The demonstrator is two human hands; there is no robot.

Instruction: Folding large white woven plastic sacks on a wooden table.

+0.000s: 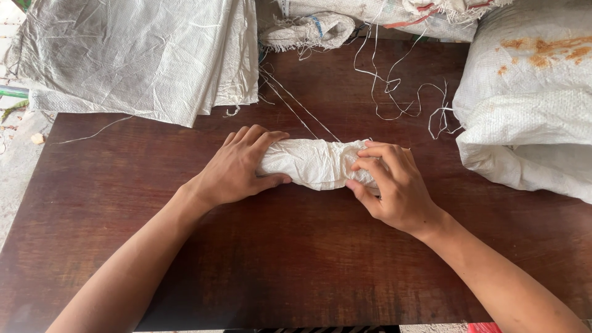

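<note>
Head view shows the left hand and right hand clamping opposite ends of a rolled white woven plastic sack, fingers wrapped tight so the roll keeps its shape, lying mid-way across the dark wooden surface.

head view, steeply down, close

White woven rolled sack, dark reddish-brown wooden table, orange-stained white sack

Folded woven sacks top left, stained sack right, loose threads on dark wooden table
</note>
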